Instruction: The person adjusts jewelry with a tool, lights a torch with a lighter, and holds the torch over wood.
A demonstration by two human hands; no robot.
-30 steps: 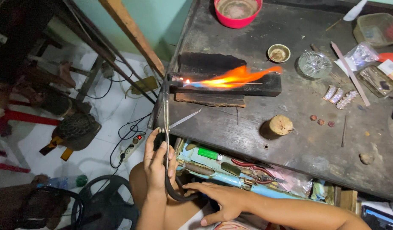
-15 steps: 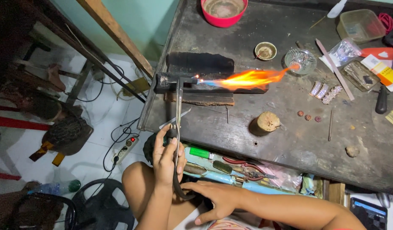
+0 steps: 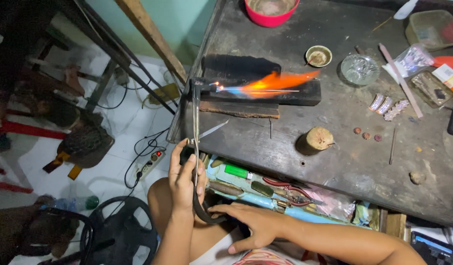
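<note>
Left hand (image 3: 186,180) — fingers clenched round the lower stem of a gas torch (image 3: 195,122), just under the worktop (image 3: 334,152) edge. The stem runs straight up and away from the hand, long axis roughly vertical in the head view; at the top the nozzle elbows over to the right, at the near-left corner of the worktop.

Flame (image 3: 270,84) — blue at the root, orange further out — lies horizontal, pointing right, along the top of a dark charred block (image 3: 266,94). So the heat sits up and to the right of the gripping fingers, well apart from them (the whole stem length between).

Right hand (image 3: 251,223) — low, near the lap, palm down, fingers spread and released; fingertips touch or nearly touch the black hose (image 3: 202,213) looping from the torch base. Cannot tell whether it presses the hose.

Left hand is the nearer to the torch, and the only one holding it.

Nearby on the worktop: a stubby wooden peg (image 3: 317,140), a small glass dish (image 3: 360,68), a red bowl (image 3: 270,10) at the far edge. An open drawer (image 3: 266,189) of tools sits under the front edge.
</note>
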